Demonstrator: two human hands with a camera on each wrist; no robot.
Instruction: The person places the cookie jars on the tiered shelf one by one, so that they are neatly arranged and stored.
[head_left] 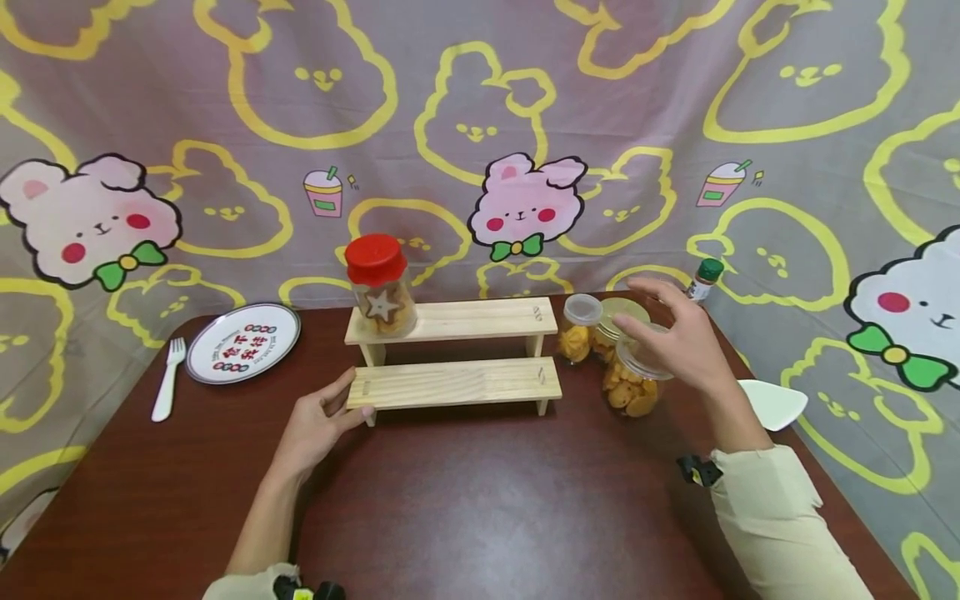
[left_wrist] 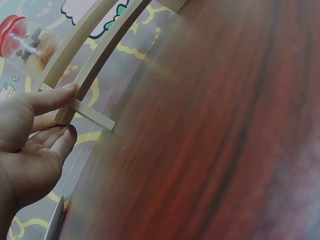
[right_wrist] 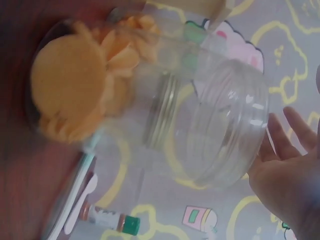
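Note:
A two-tier wooden rack (head_left: 457, 382) stands mid-table. My left hand (head_left: 318, 421) pinches the left end of its lower shelf, thumb along the front edge and fingers behind and below, as the left wrist view (left_wrist: 40, 145) shows. On the upper shelf, at the left, sits a clear jar with a red lid (head_left: 375, 260) and a star-shaped piece inside. Over to the right, my right hand (head_left: 686, 342) hovers with spread fingers above a clear jar of orange crisps (head_left: 630, 392). In the right wrist view, the fingers (right_wrist: 282, 142) are beside that jar's clear lid (right_wrist: 235, 130).
Behind the crisp jar stand a smaller clear-lidded jar (head_left: 577, 333) and a gold-lidded jar (head_left: 621, 317). A green-capped bottle (head_left: 703, 283) is at the back right, a pale dish (head_left: 776, 404) at the right edge. A plate (head_left: 201, 354) and white fork (head_left: 167, 387) lie left. Patterned cloth (head_left: 442, 100) hangs behind.

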